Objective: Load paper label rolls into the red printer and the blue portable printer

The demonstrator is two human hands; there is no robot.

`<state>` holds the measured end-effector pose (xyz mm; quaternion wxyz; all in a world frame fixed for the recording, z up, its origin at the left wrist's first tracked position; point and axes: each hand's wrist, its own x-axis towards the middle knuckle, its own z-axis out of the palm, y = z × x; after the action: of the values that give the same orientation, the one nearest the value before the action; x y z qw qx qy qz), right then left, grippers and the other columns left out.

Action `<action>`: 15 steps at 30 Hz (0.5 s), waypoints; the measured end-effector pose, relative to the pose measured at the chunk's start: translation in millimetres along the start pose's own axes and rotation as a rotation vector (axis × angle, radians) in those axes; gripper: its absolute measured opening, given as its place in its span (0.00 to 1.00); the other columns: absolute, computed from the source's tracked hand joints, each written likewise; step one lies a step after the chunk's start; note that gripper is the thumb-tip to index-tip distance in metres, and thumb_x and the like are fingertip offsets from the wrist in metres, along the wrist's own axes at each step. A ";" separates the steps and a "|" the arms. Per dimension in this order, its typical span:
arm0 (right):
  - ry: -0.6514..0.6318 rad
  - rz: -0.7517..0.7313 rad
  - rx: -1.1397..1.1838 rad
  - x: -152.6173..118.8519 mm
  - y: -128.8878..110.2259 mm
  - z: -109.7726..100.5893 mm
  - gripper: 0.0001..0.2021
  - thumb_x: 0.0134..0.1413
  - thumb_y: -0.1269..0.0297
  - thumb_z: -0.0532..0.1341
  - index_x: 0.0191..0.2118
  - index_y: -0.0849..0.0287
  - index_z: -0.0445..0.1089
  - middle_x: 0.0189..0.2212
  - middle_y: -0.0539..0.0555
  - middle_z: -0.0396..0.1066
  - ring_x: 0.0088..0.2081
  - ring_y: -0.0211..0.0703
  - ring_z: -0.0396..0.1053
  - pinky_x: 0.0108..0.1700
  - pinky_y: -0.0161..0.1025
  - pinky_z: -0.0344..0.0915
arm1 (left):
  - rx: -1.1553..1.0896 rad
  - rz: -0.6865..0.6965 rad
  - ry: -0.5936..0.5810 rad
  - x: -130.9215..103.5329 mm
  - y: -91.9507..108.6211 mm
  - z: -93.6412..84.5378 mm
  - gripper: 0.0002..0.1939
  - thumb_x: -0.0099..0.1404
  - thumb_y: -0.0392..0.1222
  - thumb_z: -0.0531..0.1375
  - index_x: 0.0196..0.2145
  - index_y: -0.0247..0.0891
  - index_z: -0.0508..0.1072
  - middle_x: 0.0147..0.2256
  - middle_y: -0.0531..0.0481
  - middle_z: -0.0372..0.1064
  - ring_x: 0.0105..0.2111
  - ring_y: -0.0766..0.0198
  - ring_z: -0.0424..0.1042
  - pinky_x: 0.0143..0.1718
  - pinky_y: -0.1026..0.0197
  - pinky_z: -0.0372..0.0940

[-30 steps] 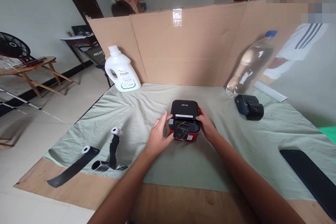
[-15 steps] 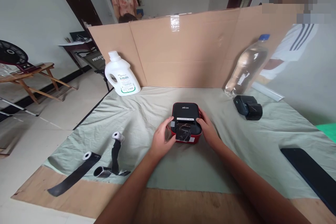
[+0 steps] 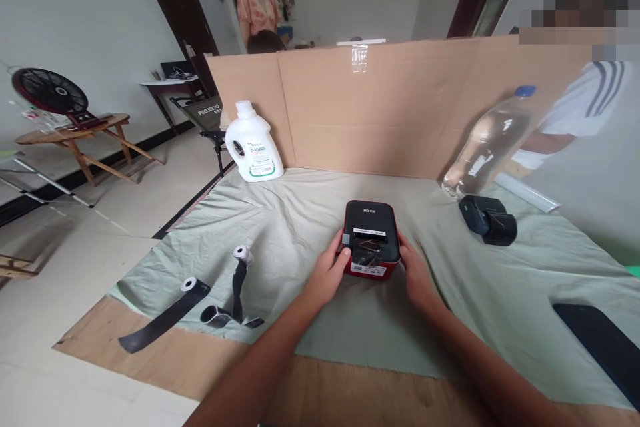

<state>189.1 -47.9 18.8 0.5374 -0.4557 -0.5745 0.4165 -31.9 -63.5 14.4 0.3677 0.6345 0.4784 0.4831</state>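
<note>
A small label printer (image 3: 371, 220) with a black lid and red base sits on the cloth in front of me. From its front slot sticks a short piece of black film (image 3: 367, 252) with pale streaks. My left hand (image 3: 327, 273) grips the printer's left side, thumb by the grey tab near the slot. Against the right side rests my right hand (image 3: 417, 277), its fingers along the red edge and partly hidden. Rolls of black ribbon lie to the left: one partly unrolled (image 3: 167, 317), another with a white core (image 3: 243, 255) and a hanging strip.
A white detergent jug (image 3: 256, 147) and a clear bottle (image 3: 487, 143) with a blue cap stand before a cardboard screen (image 3: 360, 113). On the right are a black device (image 3: 487, 219) and a dark phone-like slab (image 3: 600, 340). Two people are beyond the screen.
The view has swung left, so everything sits further right. My right thumb has slid off the lid to the side, and my left thumb has moved up from the film's lower edge.
</note>
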 end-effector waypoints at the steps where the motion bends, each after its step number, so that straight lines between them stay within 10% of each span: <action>1: -0.050 -0.023 -0.015 -6.0 3.8 -5.2 0.27 0.64 0.45 0.56 0.65 0.45 0.66 0.66 0.51 0.64 0.67 0.56 0.58 0.69 0.56 0.54 | -0.073 -0.065 -0.007 1.0 3.5 1.0 0.27 0.75 0.48 0.50 0.68 0.42 0.60 0.66 0.44 0.61 0.66 0.53 0.61 0.68 0.44 0.57; 9: -0.135 -0.232 -0.404 -3.6 15.9 11.2 0.41 0.53 0.54 0.68 0.69 0.57 0.55 0.60 0.66 0.67 0.55 0.62 0.70 0.51 0.57 0.72 | -0.106 -0.317 -0.065 8.2 46.1 -22.1 0.29 0.70 0.44 0.51 0.67 0.43 0.63 0.68 0.51 0.57 0.69 0.54 0.56 0.70 0.51 0.50; 15: -0.191 -0.313 -0.292 51.4 -21.7 123.3 0.34 0.52 0.59 0.68 0.63 0.56 0.61 0.50 0.60 0.74 0.45 0.54 0.74 0.44 0.49 0.73 | 0.250 -0.354 0.110 34.9 71.9 -128.9 0.23 0.68 0.48 0.51 0.56 0.44 0.75 0.55 0.47 0.75 0.57 0.47 0.71 0.60 0.48 0.62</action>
<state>64.2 -1.7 42.7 0.4670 -0.3924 -0.7407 0.2818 -135.6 -48.9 124.2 0.3387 0.5539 0.6578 0.3819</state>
